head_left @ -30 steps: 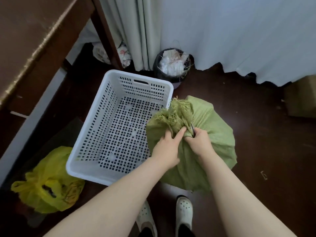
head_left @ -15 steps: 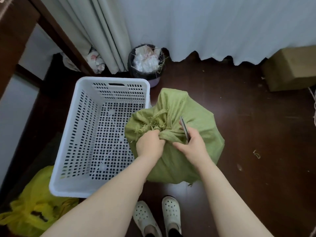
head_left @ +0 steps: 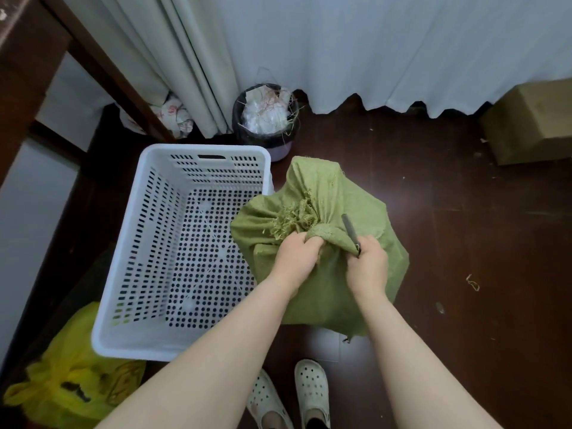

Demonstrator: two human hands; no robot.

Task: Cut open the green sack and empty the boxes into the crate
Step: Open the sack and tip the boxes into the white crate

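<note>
Green sack (head_left: 325,274) sits on the dark floor (head_left: 464,243) at centre frame, its left flank pressed against the right wall of the white crate (head_left: 130,243).

Far left, lower corner: yellow plastic bag (head_left: 71,382) on the floor, just beside the crate's near corner. Crate perforated, nothing in it; no boxes visible anywhere, presumably all inside the sack.

Centre: left hand (head_left: 297,258), fingers curled tight, bunching the sack's gathered neck just below the frayed tuft (head_left: 294,219). Neck twists rightward from this fist.

Right of that: right hand (head_left: 368,267), grip closed around a dark slim blade (head_left: 349,230) which juts up and slightly left out of the fist. Cannot tell knife from closed scissors. Blade lies against the twisted neck, on its right side.

Key relation: the neck's long axis runs roughly left to right between the two fists, and the blade crosses it nearly square. Right hand nearer the cut point; left hand supplies tension. Judgement: cut not yet through, sack closed.

Upper frame: black bin (head_left: 266,119) at the curtain; cardboard box (head_left: 532,122) far right.
</note>
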